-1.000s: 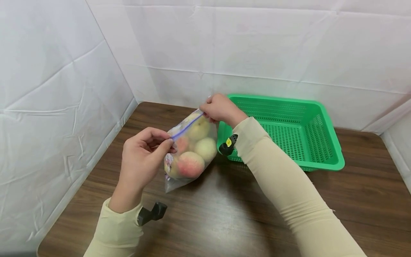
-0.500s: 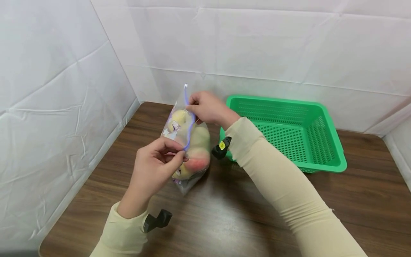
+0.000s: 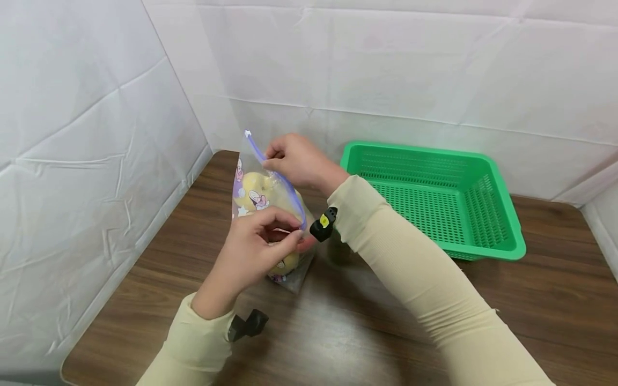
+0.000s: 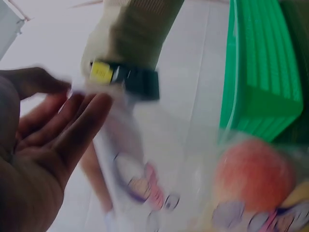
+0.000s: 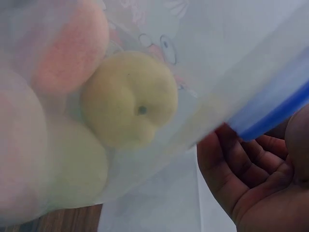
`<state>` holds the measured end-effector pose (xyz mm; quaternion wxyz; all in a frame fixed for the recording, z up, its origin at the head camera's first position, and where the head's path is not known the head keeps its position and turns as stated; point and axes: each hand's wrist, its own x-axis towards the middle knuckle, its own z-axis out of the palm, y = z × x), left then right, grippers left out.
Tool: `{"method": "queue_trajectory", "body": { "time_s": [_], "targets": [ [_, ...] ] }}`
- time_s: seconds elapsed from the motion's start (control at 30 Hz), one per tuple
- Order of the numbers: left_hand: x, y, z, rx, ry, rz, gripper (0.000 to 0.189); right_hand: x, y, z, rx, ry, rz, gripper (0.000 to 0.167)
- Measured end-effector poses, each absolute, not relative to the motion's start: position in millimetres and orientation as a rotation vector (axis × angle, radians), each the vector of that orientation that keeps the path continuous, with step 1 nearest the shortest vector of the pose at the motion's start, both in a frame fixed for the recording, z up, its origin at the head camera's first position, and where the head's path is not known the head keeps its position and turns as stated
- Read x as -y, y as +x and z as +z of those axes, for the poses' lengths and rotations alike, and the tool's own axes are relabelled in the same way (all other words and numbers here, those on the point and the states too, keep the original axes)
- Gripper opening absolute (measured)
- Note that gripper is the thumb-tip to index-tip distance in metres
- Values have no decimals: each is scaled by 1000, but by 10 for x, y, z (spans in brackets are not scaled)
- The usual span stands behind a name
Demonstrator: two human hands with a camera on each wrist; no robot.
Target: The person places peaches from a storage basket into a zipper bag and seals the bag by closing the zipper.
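A clear zip bag [image 3: 248, 198] with purple and pink cartoon prints stands on the table, several peaches [image 5: 130, 99] inside it. My left hand [image 3: 256, 246] pinches the near end of its blue zip strip [image 3: 289, 190] between thumb and fingers. Farther along the strip, my right hand [image 3: 299, 161] pinches it below the white slider [image 3: 248, 133] at the far corner. In the left wrist view a red peach [image 4: 253, 174] shows through the plastic. Part of the bag is hidden behind my left hand in the head view.
To the right of the bag stands a green perforated basket [image 3: 512, 236] on the brown wooden table [image 3: 347, 321]. White cloth [image 3: 410, 69] hangs behind the table and along its left side.
The bag has turned, its zip strip now slanting from far left to near right. My left hand has moved right, my right hand left; the white slider end has come into view.
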<state>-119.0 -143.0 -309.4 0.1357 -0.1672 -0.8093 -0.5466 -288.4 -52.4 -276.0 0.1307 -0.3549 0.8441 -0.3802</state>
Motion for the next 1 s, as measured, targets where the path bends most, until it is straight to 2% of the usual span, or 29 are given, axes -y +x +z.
{"method": "queue_trajectory", "body": {
  "time_s": [0.17, 0.33, 0.47, 0.63, 0.83, 1.0],
  "targets": [
    [1719, -1346, -3022, 2440, -572, -1490, 6, 524, -2891, -2783, -2434, -1058, -1128, 14],
    [2036, -1644, -2886, 2442, -450, -1139, 6, 505, -2892, -2808, -2397, -1088, -1158, 13],
    [2220, -1892, -2759, 2544, -364, -835, 17, 480, -2878, -2869, -2371, -1112, -1172, 13],
    [2386, -2162, -2689, 2811, -490, -521, 32, 476, -2848, -2884, -2370, -1152, -1105, 19],
    [2477, -2297, -2686, 2876, -548, -455, 13, 459, -2809, -2845, -2347, -1158, -1087, 22],
    [2480, -2298, -2693, 2831, -563, -439, 11, 404, -2701, -2790, -2393, -1097, -1055, 19]
  ]
}}
